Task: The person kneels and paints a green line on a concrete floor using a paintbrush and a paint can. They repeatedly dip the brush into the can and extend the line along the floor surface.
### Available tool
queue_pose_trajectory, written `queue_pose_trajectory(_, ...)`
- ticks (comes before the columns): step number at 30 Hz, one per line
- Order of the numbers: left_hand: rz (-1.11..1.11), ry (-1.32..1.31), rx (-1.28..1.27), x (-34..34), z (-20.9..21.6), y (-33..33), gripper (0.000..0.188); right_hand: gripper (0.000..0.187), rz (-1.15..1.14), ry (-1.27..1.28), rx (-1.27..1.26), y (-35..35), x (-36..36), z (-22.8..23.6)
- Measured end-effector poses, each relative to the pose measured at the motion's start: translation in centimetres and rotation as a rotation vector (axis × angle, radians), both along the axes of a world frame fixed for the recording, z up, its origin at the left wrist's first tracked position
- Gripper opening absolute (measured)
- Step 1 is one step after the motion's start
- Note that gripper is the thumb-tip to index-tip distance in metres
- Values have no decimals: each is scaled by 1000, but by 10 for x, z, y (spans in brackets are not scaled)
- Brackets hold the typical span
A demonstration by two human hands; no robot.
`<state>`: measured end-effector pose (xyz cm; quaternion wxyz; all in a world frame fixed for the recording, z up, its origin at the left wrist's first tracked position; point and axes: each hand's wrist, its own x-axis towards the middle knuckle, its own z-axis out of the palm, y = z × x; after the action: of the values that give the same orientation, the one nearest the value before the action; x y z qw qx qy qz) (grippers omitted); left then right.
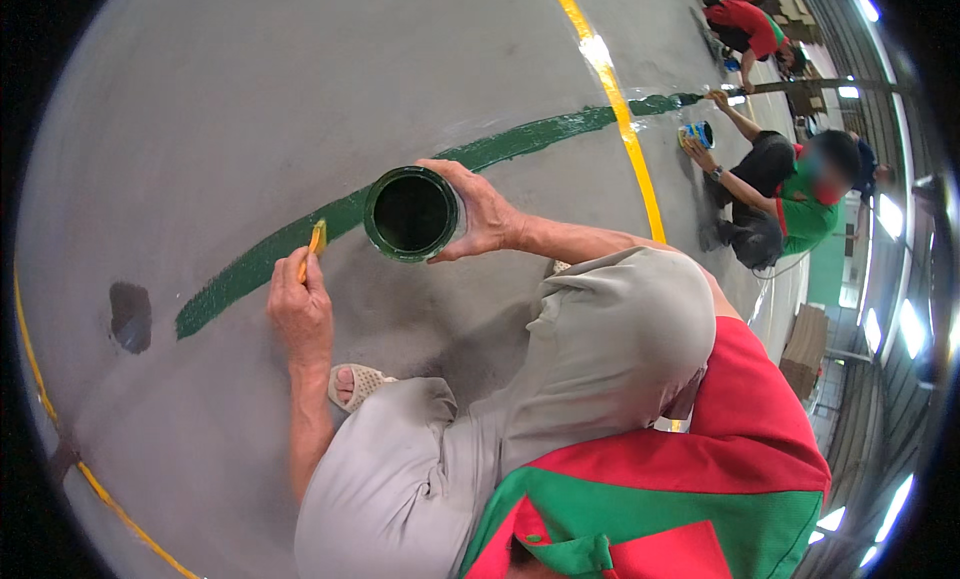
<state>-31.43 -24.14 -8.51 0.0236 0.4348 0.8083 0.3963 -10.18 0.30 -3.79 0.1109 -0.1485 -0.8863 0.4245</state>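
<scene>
My left hand (300, 314) is closed around the orange handle of a paintbrush (317, 241). The brush's bristle end points up and touches or hovers just over the lower side of a dark green painted stripe (270, 259) on the grey floor; I cannot tell which. My right hand (483, 214) grips an open paint can (412, 215) by its side. Green paint coats the can's rim, and its inside looks dark. The can hides part of the stripe behind it.
A yellow line (630, 139) crosses the green stripe, and another yellow line (110, 499) runs at lower left. A dark patch (130, 317) marks the floor. To the right a crouching co-worker (800, 194) paints the stripe's far end beside a small can (697, 135).
</scene>
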Motion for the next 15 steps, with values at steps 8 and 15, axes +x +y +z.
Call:
queue_pose_trajectory(8,97,-540,434,-62,87,-12,22,112,-59,25,70,-6,1,20)
queue_pose_trajectory(15,-484,-297,352,-93,189,-12,18,114,-35,18,69,0,-24,41)
